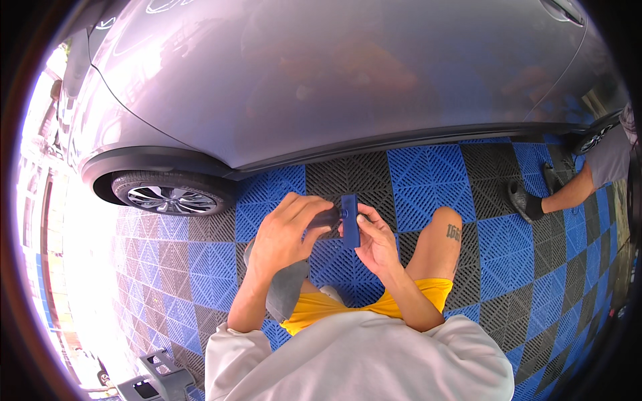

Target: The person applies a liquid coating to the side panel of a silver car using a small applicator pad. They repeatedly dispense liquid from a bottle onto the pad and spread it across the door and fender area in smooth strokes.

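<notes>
Hovering on the near side of the car [334,80], the blue bar [351,232] is gripped by the right hand [378,246], a dark piece [325,219] by the left hand [284,230]. Probably light and stiff, the bar is best held by its long edges.
</notes>
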The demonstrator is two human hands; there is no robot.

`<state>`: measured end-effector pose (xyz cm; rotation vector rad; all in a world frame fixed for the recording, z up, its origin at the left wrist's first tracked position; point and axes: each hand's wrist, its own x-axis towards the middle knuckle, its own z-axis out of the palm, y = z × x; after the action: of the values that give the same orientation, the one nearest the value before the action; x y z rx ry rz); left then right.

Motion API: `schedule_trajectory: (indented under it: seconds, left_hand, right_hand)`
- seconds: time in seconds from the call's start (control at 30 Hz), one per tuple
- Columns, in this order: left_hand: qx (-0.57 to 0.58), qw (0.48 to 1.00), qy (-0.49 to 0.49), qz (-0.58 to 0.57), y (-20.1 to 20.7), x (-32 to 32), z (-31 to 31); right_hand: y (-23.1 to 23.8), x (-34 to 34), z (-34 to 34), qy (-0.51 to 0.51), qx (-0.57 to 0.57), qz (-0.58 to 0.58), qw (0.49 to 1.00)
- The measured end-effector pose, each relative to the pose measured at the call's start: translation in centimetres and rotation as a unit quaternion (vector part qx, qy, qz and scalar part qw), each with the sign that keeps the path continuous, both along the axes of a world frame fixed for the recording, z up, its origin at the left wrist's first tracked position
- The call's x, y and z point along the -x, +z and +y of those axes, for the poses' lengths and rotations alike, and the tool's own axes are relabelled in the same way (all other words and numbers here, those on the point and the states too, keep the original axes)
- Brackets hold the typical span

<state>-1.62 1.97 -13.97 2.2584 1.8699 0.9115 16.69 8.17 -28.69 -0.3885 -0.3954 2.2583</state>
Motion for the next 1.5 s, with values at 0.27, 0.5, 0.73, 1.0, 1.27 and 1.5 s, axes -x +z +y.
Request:
schedule_trajectory:
  seconds: [0.27,0.5,0.73,1.0,1.27,1.5]
  left_hand:
    - [-0.003,1.000,0.002,-0.019,-0.4,0.6,0.8]
    - [0.023,0.999,-0.029,-0.012,-0.9,0.7,0.3]
    - [0.042,0.999,-0.017,-0.020,-0.5,0.7,0.2]
    - [0.005,0.999,0.021,-0.039,-0.6,1.4,1.6]
    - [0.014,0.999,-0.007,-0.042,-0.5,0.5,1.4]
    - [0.032,0.999,-0.024,-0.024,-0.2,-0.2,0.6]
  right_hand:
    - [0.0,0.4,-0.3,0.009,0.003,0.002,1.000]
    - [-0.1,0.2,-0.4,0.004,0.026,-0.013,1.000]
    - [-0.5,0.6,-0.5,0.006,0.014,-0.001,1.000]
    - [-0.4,0.6,-0.2,0.011,0.016,-0.002,1.000]
    - [0.1,0.3,0.2,0.014,0.004,0.010,1.000]
    - [-0.4,0.1,0.3,-0.007,0.007,0.004,1.000]
